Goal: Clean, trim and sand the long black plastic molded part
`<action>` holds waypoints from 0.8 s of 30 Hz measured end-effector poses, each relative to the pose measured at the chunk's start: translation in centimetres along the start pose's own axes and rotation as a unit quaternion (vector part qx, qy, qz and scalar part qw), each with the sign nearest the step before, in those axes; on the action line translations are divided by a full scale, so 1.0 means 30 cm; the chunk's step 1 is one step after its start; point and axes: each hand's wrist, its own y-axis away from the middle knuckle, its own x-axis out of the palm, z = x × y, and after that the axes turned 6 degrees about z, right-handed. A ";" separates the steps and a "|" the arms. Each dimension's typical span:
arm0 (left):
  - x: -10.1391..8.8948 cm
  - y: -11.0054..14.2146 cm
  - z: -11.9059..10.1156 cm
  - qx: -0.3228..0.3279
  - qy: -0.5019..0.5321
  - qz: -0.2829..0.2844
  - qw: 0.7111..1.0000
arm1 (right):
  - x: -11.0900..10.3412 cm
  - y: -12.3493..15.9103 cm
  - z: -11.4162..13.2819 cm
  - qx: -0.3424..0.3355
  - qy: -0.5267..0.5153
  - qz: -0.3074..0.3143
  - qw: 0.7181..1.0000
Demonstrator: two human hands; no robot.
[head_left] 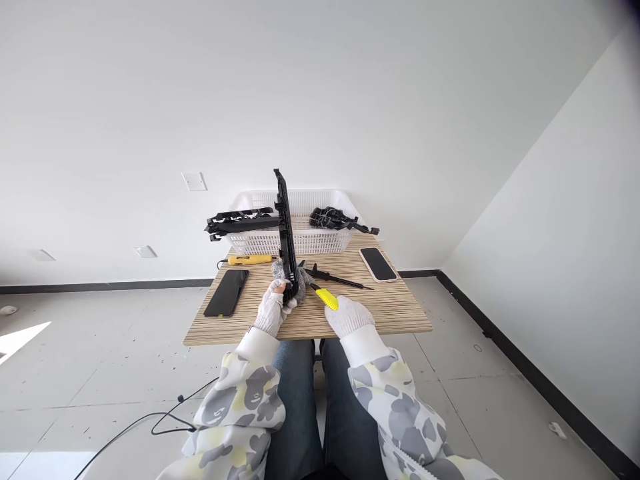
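My left hand, in a white knit glove, is closed round the lower end of a long black plastic part that stands upright on the small wooden table. My right hand, also gloved, grips the yellow handle of a screwdriver whose tip points at the foot of the black part. A grey cloth lies by the part's base.
A white mesh basket at the table's far edge holds more black plastic parts. A black phone lies left, a second phone right. A yellow tool and a black tool lie between. A cable runs across the floor.
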 end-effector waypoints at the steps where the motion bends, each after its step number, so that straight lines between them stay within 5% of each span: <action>1: -0.001 -0.002 0.003 0.000 0.000 -0.003 1.000 | 0.001 -0.001 -0.001 -0.001 0.000 0.000 1.000; 12: -0.005 0.010 0.004 0.007 -0.006 -0.004 1.000 | -0.020 0.013 0.004 0.011 -0.037 0.010 0.999; 17: 0.012 0.030 -0.012 0.006 -0.033 -0.005 0.999 | -0.007 0.015 -0.036 0.017 -0.173 -0.054 0.983; 19: 0.015 0.035 -0.013 0.003 -0.048 -0.007 0.999 | 0.011 0.006 -0.057 -0.013 -0.285 -0.066 0.956; 24: 0.011 0.036 -0.005 -0.010 -0.077 -0.018 0.997 | 0.048 -0.051 -0.063 -0.105 -0.548 -0.009 0.830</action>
